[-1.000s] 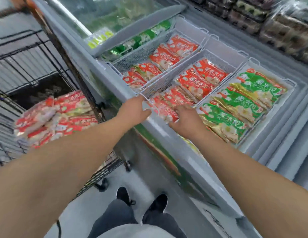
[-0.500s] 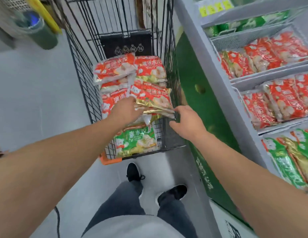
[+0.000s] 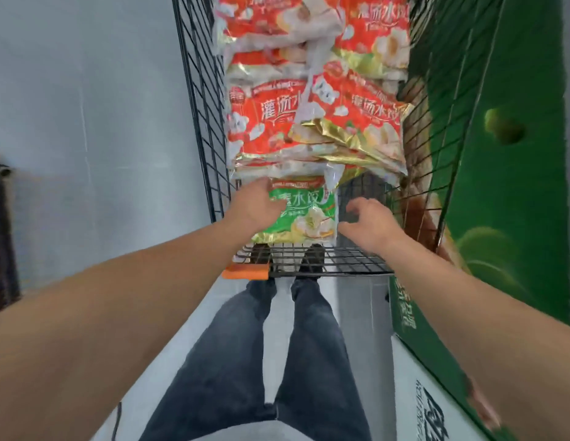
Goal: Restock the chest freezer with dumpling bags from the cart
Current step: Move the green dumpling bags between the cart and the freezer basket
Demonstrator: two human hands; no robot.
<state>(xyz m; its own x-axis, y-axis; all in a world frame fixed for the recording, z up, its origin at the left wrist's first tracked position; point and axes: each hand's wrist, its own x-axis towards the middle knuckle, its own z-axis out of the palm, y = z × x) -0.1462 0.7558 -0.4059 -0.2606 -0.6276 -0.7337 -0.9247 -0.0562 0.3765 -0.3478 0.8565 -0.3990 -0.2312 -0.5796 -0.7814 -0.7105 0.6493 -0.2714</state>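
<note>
A black wire cart point(image 3: 199, 90) stands in front of me, piled with several red dumpling bags point(image 3: 309, 122). One green dumpling bag point(image 3: 306, 218) lies at the cart's near end, partly under the red pile. My left hand point(image 3: 253, 206) grips the green bag's upper left corner, thumb across its face. My right hand point(image 3: 366, 222) hovers just right of the green bag over the cart's wire floor, fingers loosely curled and holding nothing. Only the chest freezer's green side panel point(image 3: 500, 186) shows, at the right; its inside is out of view.
The cart's near rim point(image 3: 334, 268) has an orange corner bumper point(image 3: 245, 271). My legs and shoes point(image 3: 314, 256) stand right behind it. Grey floor point(image 3: 86, 122) stretches to the left, with a dark object point(image 3: 2, 233) at the far left edge.
I have turned from the freezer to the cart. Both hands left the red bags in the freezer basket, passed over the cart's red bags, and the left now grips the green bag.
</note>
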